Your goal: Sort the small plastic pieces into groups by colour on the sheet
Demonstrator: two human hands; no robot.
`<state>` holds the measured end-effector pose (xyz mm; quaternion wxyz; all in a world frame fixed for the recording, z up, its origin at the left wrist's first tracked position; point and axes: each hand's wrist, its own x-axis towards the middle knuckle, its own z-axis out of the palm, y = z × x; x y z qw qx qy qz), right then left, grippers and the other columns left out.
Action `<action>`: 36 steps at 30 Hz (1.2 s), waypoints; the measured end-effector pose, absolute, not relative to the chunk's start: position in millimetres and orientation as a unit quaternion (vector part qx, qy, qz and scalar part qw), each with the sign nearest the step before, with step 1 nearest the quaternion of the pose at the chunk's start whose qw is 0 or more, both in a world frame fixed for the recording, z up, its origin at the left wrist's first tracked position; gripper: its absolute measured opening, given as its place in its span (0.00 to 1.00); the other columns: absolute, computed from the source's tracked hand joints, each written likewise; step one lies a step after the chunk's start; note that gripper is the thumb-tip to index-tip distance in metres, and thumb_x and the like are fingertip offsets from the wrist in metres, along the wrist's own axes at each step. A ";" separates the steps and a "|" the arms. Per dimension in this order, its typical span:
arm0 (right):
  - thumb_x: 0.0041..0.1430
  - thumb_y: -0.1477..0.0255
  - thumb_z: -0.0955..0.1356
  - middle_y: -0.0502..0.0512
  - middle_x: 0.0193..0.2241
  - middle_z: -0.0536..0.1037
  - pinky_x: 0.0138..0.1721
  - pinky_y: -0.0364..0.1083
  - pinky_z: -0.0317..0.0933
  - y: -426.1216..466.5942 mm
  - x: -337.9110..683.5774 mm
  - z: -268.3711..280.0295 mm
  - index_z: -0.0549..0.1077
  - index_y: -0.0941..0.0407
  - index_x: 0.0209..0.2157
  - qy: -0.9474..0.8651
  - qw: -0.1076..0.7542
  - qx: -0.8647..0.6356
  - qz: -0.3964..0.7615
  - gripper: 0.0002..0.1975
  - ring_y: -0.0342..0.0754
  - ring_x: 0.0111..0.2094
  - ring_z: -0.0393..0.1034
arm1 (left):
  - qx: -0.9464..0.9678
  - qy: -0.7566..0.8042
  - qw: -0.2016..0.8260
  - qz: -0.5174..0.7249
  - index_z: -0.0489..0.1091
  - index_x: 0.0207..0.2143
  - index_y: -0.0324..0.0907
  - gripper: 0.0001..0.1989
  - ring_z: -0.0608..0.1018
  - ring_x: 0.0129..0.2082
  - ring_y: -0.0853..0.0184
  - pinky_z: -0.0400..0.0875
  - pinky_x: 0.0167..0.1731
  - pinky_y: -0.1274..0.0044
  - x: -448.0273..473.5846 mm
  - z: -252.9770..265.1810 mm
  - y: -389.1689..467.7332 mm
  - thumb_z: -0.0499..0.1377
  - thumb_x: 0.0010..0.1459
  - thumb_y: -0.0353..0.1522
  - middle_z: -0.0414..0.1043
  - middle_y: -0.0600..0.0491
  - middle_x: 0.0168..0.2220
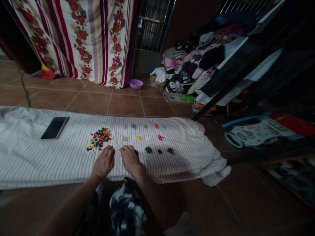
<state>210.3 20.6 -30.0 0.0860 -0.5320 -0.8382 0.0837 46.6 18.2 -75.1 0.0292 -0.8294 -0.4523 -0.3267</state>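
My left hand (104, 160) rests over the striped cloth, fingers curled together, just below a mixed heap of tiny coloured pieces (101, 137). A short gap to its right, my right hand (130, 159) is also closed, fingertips down near the cloth. Whatever either hand pinches is hidden or too small to make out. Purple pieces (136, 152) peek out beside my right hand, partly covered by it. Small single-colour clusters lie in rows to the right, among them tan (125, 138), yellow (138, 138), red (160, 137), dark green (148, 149) and dark grey (170, 150).
The striped cloth (61, 160) covers a long, low surface. A phone (55, 128) lies on it at left. Beyond, on the tiled floor, are a purple basin (136, 84), a red dustpan or broom head (47, 74) and a heap of clothes (189, 65). A floral curtain (95, 42) hangs behind.
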 end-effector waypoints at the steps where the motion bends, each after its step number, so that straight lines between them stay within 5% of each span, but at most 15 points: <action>1: 0.61 0.80 0.62 0.57 0.39 0.72 0.43 0.49 0.59 19.5 209.3 -30.9 0.72 0.56 0.41 -0.837 0.088 -0.534 0.084 0.10 0.51 0.42 0.62 | -0.830 -0.451 0.028 -0.326 0.64 0.48 0.39 0.15 0.69 0.53 0.58 0.70 0.52 0.60 46.6 -74.9 18.3 0.48 0.59 0.25 0.69 0.43 0.44; 26: 0.64 0.75 0.63 0.58 0.39 0.71 0.47 0.49 0.59 17.1 204.7 -30.8 0.73 0.57 0.42 -0.818 0.081 -0.559 0.104 0.09 0.49 0.44 0.63 | -0.834 -0.452 0.040 -0.315 0.62 0.46 0.39 0.12 0.69 0.52 0.58 0.70 0.52 0.63 45.1 -78.3 18.8 0.49 0.59 0.25 0.68 0.43 0.45; 36: 0.66 0.70 0.63 0.53 0.40 0.73 0.43 0.45 0.61 8.5 214.2 -21.4 0.72 0.52 0.44 -0.815 0.161 -0.547 0.105 0.09 0.47 0.43 0.65 | -0.833 -0.448 0.046 -0.321 0.64 0.46 0.39 0.13 0.70 0.51 0.58 0.71 0.51 0.63 45.2 -77.6 19.9 0.50 0.59 0.25 0.69 0.43 0.45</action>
